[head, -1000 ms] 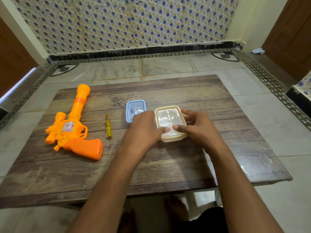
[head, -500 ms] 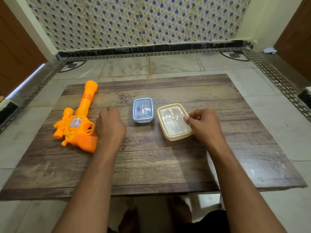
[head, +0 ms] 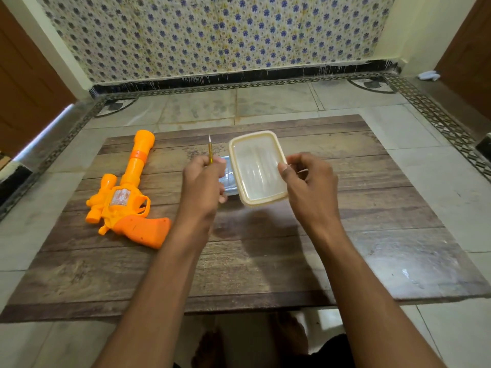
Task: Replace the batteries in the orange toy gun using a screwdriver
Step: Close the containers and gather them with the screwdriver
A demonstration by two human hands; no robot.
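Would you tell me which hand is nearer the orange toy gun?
Left. The left hand hovers just right of the orange toy gun; the right hand is farther right.

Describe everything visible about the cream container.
The cream container is a rectangular plastic tub with rounded corners, a cream rim and a translucent, whitish lid or base facing the camera. It is lifted and tilted above the wooden table, gripped at its right edge by the right hand. Its contents cannot be made out.
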